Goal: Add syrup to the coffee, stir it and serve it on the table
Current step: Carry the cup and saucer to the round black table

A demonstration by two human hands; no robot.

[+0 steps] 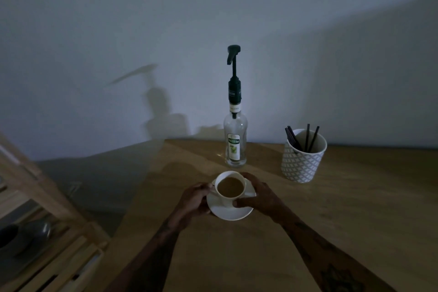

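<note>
To my left I see a wooden shelf unit [45, 199] holding dark bowls [14, 237], and a plain pale wall [166, 19] ahead.

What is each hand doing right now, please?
Left hand: closed on the saucer rim, fingers by the cup.
Right hand: closed on the cup, thumb across its front.
</note>
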